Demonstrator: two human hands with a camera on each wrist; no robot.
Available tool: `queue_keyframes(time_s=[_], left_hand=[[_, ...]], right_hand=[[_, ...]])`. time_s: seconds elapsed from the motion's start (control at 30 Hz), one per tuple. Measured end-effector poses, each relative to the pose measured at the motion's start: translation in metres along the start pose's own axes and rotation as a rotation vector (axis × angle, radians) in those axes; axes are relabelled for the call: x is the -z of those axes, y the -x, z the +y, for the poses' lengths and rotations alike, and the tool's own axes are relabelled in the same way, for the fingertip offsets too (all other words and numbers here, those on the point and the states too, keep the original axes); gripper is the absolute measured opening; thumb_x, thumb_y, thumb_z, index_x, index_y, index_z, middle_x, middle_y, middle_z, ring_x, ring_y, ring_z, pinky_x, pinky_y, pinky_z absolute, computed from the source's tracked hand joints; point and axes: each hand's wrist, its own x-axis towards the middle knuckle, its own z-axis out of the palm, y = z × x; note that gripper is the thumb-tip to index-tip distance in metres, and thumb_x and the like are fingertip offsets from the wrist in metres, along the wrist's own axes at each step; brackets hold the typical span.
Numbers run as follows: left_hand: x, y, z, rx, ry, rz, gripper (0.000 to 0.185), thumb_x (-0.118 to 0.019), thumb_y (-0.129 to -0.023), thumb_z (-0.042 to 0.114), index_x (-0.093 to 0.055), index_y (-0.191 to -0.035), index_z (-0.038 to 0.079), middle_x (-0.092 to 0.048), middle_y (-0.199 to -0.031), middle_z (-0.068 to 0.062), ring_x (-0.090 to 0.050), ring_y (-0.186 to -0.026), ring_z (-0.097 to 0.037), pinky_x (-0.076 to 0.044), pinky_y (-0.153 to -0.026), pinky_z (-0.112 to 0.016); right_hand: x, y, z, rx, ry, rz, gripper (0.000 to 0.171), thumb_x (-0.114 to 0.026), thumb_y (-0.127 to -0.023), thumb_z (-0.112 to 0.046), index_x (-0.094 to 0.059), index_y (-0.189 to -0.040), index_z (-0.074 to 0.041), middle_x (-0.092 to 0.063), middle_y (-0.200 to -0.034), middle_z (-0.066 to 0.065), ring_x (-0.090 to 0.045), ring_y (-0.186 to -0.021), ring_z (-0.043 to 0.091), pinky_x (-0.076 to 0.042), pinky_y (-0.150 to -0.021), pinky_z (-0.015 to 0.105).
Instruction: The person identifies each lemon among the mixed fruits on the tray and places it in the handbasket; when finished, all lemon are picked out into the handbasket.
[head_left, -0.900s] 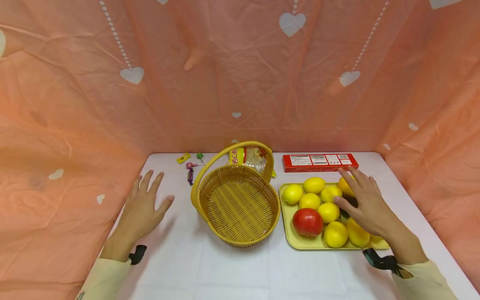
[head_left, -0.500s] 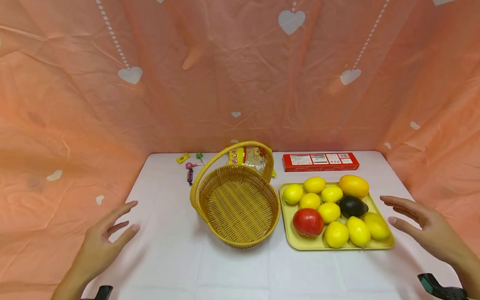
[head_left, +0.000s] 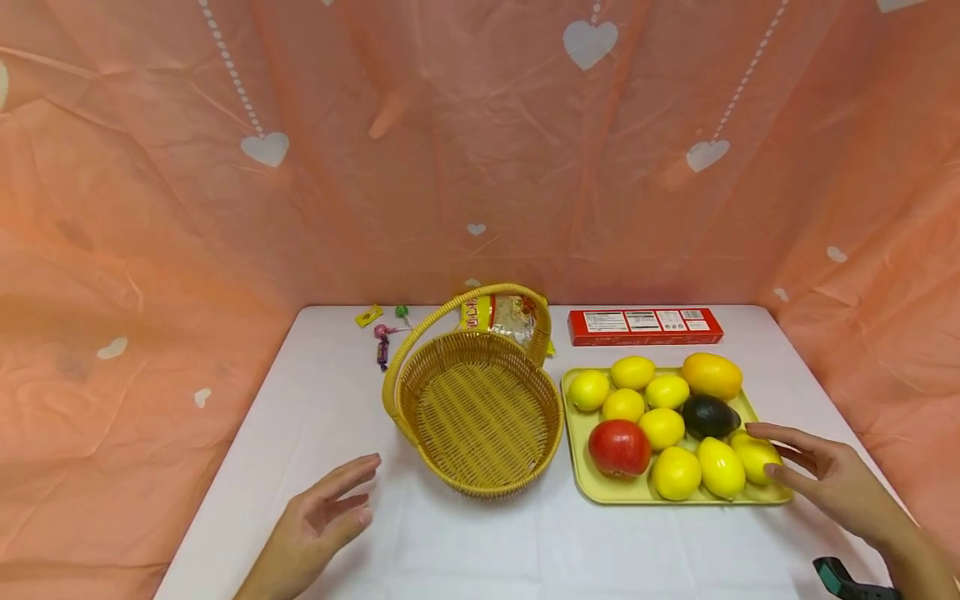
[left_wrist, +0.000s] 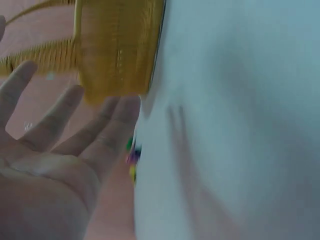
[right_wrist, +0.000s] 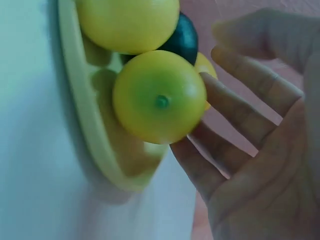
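At the right end of a yellow tray (head_left: 600, 490), my right hand (head_left: 840, 487) reaches with parted fingers and thumb around a yellow-green fruit (head_left: 753, 457) resembling a mango. In the right wrist view its fingertips lie close to that fruit (right_wrist: 160, 97); whether they touch it I cannot tell. Beside it sit a yellow lemon (head_left: 721, 468), a dark avocado (head_left: 708, 416) and a red fruit (head_left: 619, 447). My left hand (head_left: 303, 529) hovers over the white table with loosely bent fingers, holding nothing, front-left of a wicker basket (head_left: 480, 425) with a tall handle.
Several more lemons and an orange-yellow fruit (head_left: 712, 376) share the tray. Behind it lies a red box (head_left: 645, 327). A yellow food packet (head_left: 510, 317) is behind the basket, with lollipops (head_left: 381, 331) and wrapped candies (head_left: 382, 353) to its left. Orange curtains enclose the table.
Both hands first drew back and outward from above the table. Since then the left hand has moved right toward the basket, and the right hand has come left to the tray's end fruit.
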Motion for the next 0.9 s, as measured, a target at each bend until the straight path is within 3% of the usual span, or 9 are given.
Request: queue_keyframes(time_s=[0.2, 0.33, 0.43, 0.57, 0.6, 0.73, 0.9], left_hand=[[-0.045, -0.007, 0.001, 0.135, 0.125, -0.01, 0.056, -0.07, -0.104, 0.0, -0.055, -0.159, 0.002, -0.044, -0.17, -0.022, -0.06, -0.141, -0.006, -0.059, -0.111, -0.024], [-0.07, -0.009, 0.001, 0.158, 0.149, 0.028, 0.063, -0.072, -0.104, 0.003, -0.05, -0.163, 0.004, -0.032, -0.175, -0.026, -0.054, -0.143, 0.001, -0.058, -0.112, -0.023], [-0.086, -0.011, 0.003, 0.172, 0.154, 0.081, 0.066, -0.074, -0.103, 0.004, -0.049, -0.164, 0.005, -0.027, -0.177, -0.027, -0.055, -0.15, -0.018, -0.059, -0.113, -0.027], [-0.103, -0.014, 0.007, 0.224, 0.153, 0.209, 0.062, -0.077, -0.102, 0.01, -0.055, -0.16, 0.008, -0.028, -0.177, -0.028, -0.048, -0.15, -0.054, -0.061, -0.112, -0.036], [-0.106, -0.016, 0.008, 0.24, 0.159, 0.243, 0.06, -0.078, -0.102, 0.011, -0.057, -0.159, 0.008, -0.028, -0.176, -0.027, -0.047, -0.15, -0.057, -0.061, -0.112, -0.037], [-0.119, -0.023, 0.009, 0.288, 0.206, 0.4, 0.053, -0.082, -0.1, 0.013, -0.066, -0.15, 0.007, -0.036, -0.174, -0.023, -0.05, -0.15, -0.05, -0.058, -0.11, -0.027], [-0.137, -0.033, 0.009, 0.277, 0.316, 0.589, 0.051, -0.086, -0.094, 0.003, -0.07, -0.142, -0.002, -0.043, -0.169, -0.026, -0.053, -0.148, -0.044, -0.057, -0.109, -0.02]], right_hand=[[-0.01, 0.004, 0.002, -0.1, 0.131, 0.048, 0.047, -0.085, -0.093, -0.003, -0.071, -0.138, 0.002, -0.063, -0.13, -0.04, -0.052, -0.12, -0.027, -0.045, -0.093, -0.005], [-0.012, 0.011, 0.003, -0.247, 0.154, 0.042, 0.063, -0.089, -0.093, -0.015, -0.063, -0.147, 0.004, -0.05, -0.124, -0.05, -0.05, -0.11, -0.03, -0.051, -0.084, -0.003], [-0.015, 0.018, 0.004, -0.298, 0.153, 0.069, 0.069, -0.091, -0.092, -0.015, -0.059, -0.148, 0.008, -0.045, -0.12, -0.052, -0.049, -0.108, -0.031, -0.053, -0.08, -0.002], [-0.02, 0.026, 0.005, -0.284, 0.162, 0.122, 0.066, -0.091, -0.092, -0.014, -0.061, -0.146, 0.009, -0.045, -0.12, -0.052, -0.046, -0.109, -0.034, -0.05, -0.082, -0.005], [-0.022, 0.027, 0.006, -0.283, 0.164, 0.133, 0.066, -0.091, -0.092, -0.014, -0.06, -0.146, 0.009, -0.044, -0.12, -0.052, -0.045, -0.109, -0.035, -0.049, -0.082, -0.006], [-0.031, 0.03, 0.006, -0.251, 0.187, 0.198, 0.065, -0.092, -0.091, -0.014, -0.063, -0.145, 0.008, -0.044, -0.123, -0.054, -0.044, -0.11, -0.037, -0.046, -0.084, -0.008], [-0.029, 0.031, 0.001, -0.255, 0.209, 0.254, 0.065, -0.093, -0.089, -0.012, -0.063, -0.142, 0.009, -0.043, -0.119, -0.054, -0.046, -0.104, -0.036, -0.047, -0.079, -0.007]])
